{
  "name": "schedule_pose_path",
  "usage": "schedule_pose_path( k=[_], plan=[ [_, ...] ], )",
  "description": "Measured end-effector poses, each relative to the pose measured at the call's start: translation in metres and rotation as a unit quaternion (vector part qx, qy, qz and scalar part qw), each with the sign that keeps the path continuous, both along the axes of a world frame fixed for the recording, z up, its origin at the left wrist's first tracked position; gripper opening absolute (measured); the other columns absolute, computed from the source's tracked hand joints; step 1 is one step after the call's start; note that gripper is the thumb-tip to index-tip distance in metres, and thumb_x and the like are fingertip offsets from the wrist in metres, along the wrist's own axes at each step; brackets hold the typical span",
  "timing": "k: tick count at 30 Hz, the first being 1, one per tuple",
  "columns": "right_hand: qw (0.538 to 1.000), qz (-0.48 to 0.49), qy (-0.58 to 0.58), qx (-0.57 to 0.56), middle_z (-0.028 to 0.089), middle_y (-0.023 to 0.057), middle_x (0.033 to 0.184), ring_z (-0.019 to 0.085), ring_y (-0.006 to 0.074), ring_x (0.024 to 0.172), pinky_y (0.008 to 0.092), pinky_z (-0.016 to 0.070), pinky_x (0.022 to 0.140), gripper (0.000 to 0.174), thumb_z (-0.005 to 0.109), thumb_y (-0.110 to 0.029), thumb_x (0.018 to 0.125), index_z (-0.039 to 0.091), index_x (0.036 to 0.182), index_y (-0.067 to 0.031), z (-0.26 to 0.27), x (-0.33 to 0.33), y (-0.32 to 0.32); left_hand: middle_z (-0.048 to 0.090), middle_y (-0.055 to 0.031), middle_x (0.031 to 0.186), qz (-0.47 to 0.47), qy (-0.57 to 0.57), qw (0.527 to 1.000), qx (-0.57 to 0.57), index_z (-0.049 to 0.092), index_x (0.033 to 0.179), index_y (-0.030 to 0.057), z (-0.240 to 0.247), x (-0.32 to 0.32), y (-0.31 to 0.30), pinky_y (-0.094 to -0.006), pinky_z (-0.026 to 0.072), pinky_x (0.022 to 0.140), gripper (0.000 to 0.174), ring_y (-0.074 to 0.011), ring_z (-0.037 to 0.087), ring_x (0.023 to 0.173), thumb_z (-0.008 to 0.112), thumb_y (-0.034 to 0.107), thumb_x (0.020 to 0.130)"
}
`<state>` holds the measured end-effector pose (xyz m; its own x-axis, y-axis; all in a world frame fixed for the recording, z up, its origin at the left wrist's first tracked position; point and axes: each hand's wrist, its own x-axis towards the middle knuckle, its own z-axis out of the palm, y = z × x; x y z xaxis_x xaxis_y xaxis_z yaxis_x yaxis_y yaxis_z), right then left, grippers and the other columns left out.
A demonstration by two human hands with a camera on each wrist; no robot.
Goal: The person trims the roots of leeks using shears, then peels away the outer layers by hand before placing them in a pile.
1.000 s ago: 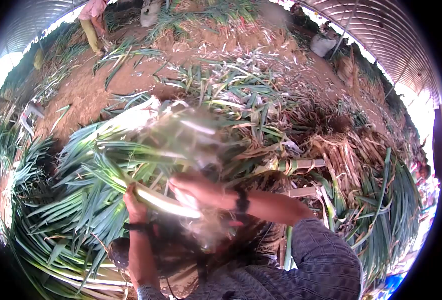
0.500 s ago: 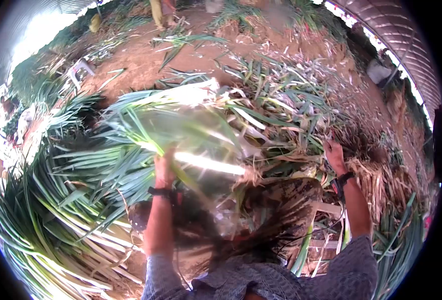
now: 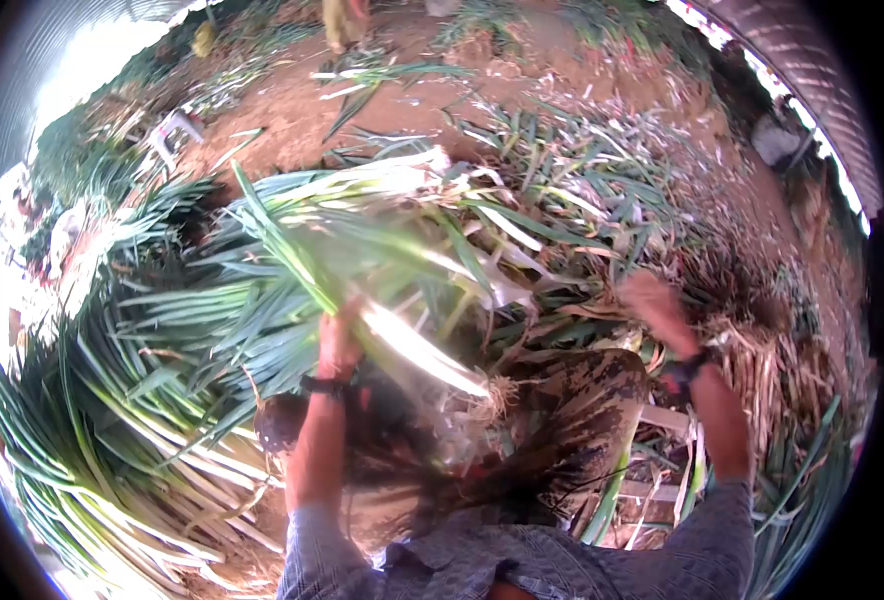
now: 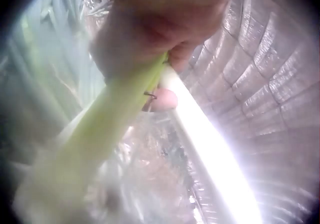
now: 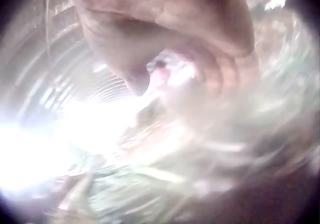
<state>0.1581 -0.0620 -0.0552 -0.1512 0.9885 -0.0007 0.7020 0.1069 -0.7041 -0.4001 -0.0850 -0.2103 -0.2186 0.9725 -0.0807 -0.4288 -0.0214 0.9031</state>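
Tilted lower than half a second ago, the leek (image 3: 417,352) slants near-right at centre, the left hand (image 3: 337,343) with fingers (image 4: 150,29) curled round its shaft, a grip probably best kept firm against slipping, while the right hand (image 3: 652,303), raised at right, is too blurred to tell whether its fingers are open or closed.

Leek pile (image 3: 112,430) lies left; dry trimmings (image 3: 772,365) right; bare soil (image 3: 292,110) beyond.

We see a white-stalked, green-leaved leek (image 3: 417,352), reddish-brown soil (image 3: 282,120), a grey-blue checked sleeve (image 3: 707,540) and mottled brown trousers (image 3: 582,400).
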Motion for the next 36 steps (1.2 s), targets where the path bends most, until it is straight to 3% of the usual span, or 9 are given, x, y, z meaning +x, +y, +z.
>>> schedule_pose_path(
  k=[2, 3, 4, 7, 19, 24, 26, 31, 36],
  plan=[
    [0.987, 0.116, 0.074, -0.085, 0.054, 0.0076, 0.099, 0.056, 0.019, 0.09, 0.0355, 0.0518, 0.08, 0.028, 0.072, -0.026, 0.088, 0.056, 0.103, -0.0088, 0.025, -0.133, -0.032, 0.071, -0.016, 0.101, -0.001, -0.076, 0.996, -0.036, 0.059, 0.129, -0.001, 0.029, 0.034, -0.01, -0.0293, 0.054, 0.051, 0.043, -0.021, 0.069, 0.078, 0.069, 0.017, 0.091],
    [0.964, 0.199, 0.088, -0.15, 0.042, 0.0275, 0.146, 0.043, 0.0374, 0.137, 0.0491, 0.0392, 0.113, 0.094, 0.082, -0.041, 0.08, 0.032, 0.15, -0.0027, -0.009, -0.162, -0.029, 0.07, -0.0154, 0.099, -0.022, -0.051, 0.998, -0.017, 0.059, 0.128, -0.0004, 0.044, 0.047, -0.016, -0.0286, 0.0542, 0.049, 0.04, -0.0213, 0.069, 0.077, 0.067, 0.015, 0.092],
    [0.963, 0.244, 0.074, -0.089, 0.055, 0.0238, 0.133, 0.058, 0.0266, 0.111, 0.0424, 0.0528, 0.095, 0.056, 0.075, -0.032, 0.087, 0.051, 0.13, -0.0049, -0.036, -0.2, -0.034, 0.07, -0.0151, 0.1, -0.022, -0.066, 0.997, -0.022, 0.058, 0.128, 0.0002, 0.054, 0.058, -0.019, -0.0287, 0.0547, 0.049, 0.04, -0.0218, 0.069, 0.078, 0.067, 0.016, 0.092],
    [0.85, 0.323, 0.258, -0.327, 0.063, 0.0228, 0.119, 0.063, 0.0336, 0.11, 0.0464, 0.0536, 0.101, 0.058, 0.077, -0.018, 0.085, 0.05, 0.129, 0.0079, -0.111, -0.255, -0.053, 0.069, -0.014, 0.104, -0.023, -0.105, 0.994, -0.035, 0.056, 0.126, 0.0023, 0.082, 0.063, -0.022, -0.0302, 0.055, 0.049, 0.038, -0.0237, 0.07, 0.082, 0.066, 0.021, 0.095],
    [0.81, 0.207, 0.298, -0.462, 0.063, 0.012, 0.108, 0.065, 0.0196, 0.076, 0.0321, 0.0575, 0.065, 0.049, 0.07, -0.027, 0.093, 0.051, 0.128, 0.0017, -0.105, -0.295, -0.074, 0.073, -0.0132, 0.103, 0.072, -0.238, 0.967, -0.055, 0.064, 0.099, 0.0068, 0.048, -0.091, 0.034, -0.0377, 0.054, 0.056, 0.026, -0.0254, 0.073, 0.093, 0.058, 0.032, 0.102],
    [0.767, 0.231, 0.373, -0.469, 0.067, 0.01, 0.097, 0.065, 0.0176, 0.081, 0.0332, 0.055, 0.077, 0.034, 0.068, -0.026, 0.094, 0.061, 0.113, 0.0011, -0.135, -0.292, -0.082, 0.066, -0.0073, 0.088, 0.129, -0.066, 0.989, -0.043, 0.064, 0.101, 0.005, 0.002, -0.052, 0.008, -0.0375, 0.0561, 0.069, 0.034, -0.0198, 0.064, 0.08, 0.059, 0.039, 0.1],
    [0.813, 0.185, 0.305, -0.46, 0.068, 0.0101, 0.098, 0.066, 0.0178, 0.086, 0.0334, 0.0541, 0.082, 0.036, 0.069, -0.026, 0.094, 0.061, 0.117, 0.001, -0.103, -0.296, -0.079, 0.065, -0.0077, 0.092, 0.07, 0.117, 0.989, -0.059, 0.063, 0.105, 0.0041, -0.011, -0.019, -0.026, -0.0374, 0.0557, 0.076, 0.033, -0.0198, 0.063, 0.084, 0.058, 0.037, 0.1],
    [0.816, 0.163, 0.307, -0.461, 0.069, 0.0132, 0.108, 0.066, 0.0203, 0.098, 0.0336, 0.0546, 0.088, 0.039, 0.073, -0.028, 0.09, 0.065, 0.116, 0.0001, -0.136, -0.296, -0.08, 0.06, 0.001, 0.078, 0.067, -0.027, 0.996, -0.053, 0.061, 0.123, -0.0072, -0.062, 0.06, -0.067, -0.0265, 0.043, 0.051, 0.044, -0.011, 0.054, 0.062, 0.049, 0.029, 0.102],
    [0.915, 0.267, 0.209, -0.218, 0.07, 0.0152, 0.093, 0.068, 0.0215, 0.084, 0.0358, 0.0568, 0.076, 0.031, 0.079, -0.018, 0.082, 0.068, 0.102, 0.0025, -0.154, -0.294, -0.091, 0.063, -0.0027, 0.098, 0.049, -0.038, 0.995, -0.072, 0.062, 0.115, 0.001, -0.074, 0.045, -0.08, -0.0293, 0.0517, 0.076, 0.038, -0.0134, 0.061, 0.089, 0.062, 0.034, 0.098]
  ],
)
